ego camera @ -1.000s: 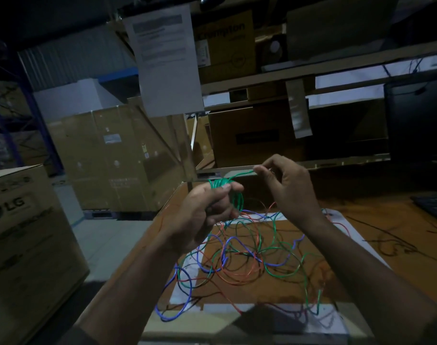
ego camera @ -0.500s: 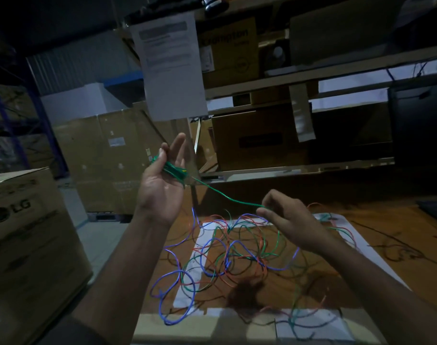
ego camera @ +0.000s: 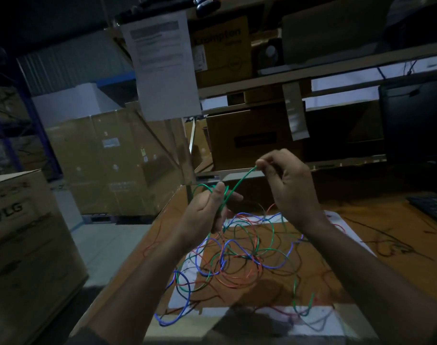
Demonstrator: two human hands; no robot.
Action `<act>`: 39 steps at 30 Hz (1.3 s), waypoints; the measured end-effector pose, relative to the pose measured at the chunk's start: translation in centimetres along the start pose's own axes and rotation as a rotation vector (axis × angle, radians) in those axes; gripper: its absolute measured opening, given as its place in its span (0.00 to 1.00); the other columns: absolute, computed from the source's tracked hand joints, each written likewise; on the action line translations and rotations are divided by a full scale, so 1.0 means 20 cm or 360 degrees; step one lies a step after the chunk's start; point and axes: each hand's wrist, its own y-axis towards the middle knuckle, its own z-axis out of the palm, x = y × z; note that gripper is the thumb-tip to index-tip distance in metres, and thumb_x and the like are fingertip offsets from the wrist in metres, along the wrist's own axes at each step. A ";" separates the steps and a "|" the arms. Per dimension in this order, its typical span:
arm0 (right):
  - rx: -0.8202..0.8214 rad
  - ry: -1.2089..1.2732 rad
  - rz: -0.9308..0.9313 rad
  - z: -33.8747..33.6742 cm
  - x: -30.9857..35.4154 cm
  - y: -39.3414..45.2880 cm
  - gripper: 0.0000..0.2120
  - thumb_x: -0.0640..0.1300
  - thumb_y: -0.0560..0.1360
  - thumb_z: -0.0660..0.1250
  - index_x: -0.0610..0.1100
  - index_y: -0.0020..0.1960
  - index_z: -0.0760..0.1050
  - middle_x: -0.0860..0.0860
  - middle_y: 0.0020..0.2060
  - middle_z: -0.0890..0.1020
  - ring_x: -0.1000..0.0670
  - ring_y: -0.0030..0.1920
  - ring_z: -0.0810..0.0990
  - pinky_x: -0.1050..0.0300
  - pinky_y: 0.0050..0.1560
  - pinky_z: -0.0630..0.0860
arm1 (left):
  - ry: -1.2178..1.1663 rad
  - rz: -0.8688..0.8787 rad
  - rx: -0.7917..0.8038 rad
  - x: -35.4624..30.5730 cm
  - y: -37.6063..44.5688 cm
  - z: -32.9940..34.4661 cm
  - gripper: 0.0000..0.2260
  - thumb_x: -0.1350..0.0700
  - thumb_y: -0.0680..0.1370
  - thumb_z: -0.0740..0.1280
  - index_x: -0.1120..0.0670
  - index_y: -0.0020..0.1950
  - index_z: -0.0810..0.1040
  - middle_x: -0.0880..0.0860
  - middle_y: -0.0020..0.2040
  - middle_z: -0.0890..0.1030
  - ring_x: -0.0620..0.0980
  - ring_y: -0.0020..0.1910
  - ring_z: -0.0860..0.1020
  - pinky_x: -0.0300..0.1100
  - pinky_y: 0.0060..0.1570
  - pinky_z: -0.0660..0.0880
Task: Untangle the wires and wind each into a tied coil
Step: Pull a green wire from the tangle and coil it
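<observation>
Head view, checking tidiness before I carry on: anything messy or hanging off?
Yes. The loose tangle of green, blue and red wires sprawls over the wooden table, and a blue wire loop lies at its near edge, where it could slip off.

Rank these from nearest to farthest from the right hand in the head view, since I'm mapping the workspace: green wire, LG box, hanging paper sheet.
1. green wire: pinched in the right hand itself.
2. hanging paper sheet: above and to its left, on the shelf.
3. LG box: far left, off the table.
</observation>
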 end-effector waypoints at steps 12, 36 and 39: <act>0.0913 -0.0168 0.0265 0.06 -0.13 -0.16 0.05 0.52 0.84 0.60 0.52 0.56 0.72 0.54 0.44 0.81 0.54 0.43 0.80 0.52 0.41 0.78 | -0.1982 -0.0147 -0.0414 -0.08 0.05 -0.08 0.16 0.56 0.85 0.60 0.56 0.45 0.85 0.56 0.47 0.88 0.48 0.41 0.86 0.43 0.50 0.84; 0.0236 -0.0058 -0.0059 0.08 -0.06 -0.02 0.08 0.50 0.82 0.66 0.48 0.54 0.81 0.51 0.45 0.77 0.51 0.45 0.77 0.47 0.41 0.77 | -0.0581 -0.0167 -0.0117 0.05 0.01 0.01 0.18 0.50 0.87 0.56 0.62 0.55 0.78 0.53 0.29 0.71 0.48 0.31 0.75 0.44 0.48 0.76; 0.0327 -0.0029 -0.0013 0.09 -0.11 -0.05 0.11 0.56 0.82 0.62 0.50 0.52 0.78 0.52 0.44 0.78 0.50 0.45 0.78 0.44 0.41 0.78 | -0.0835 -0.0156 0.0037 0.02 0.00 0.02 0.11 0.56 0.86 0.59 0.62 0.52 0.76 0.45 0.23 0.69 0.44 0.27 0.73 0.49 0.58 0.74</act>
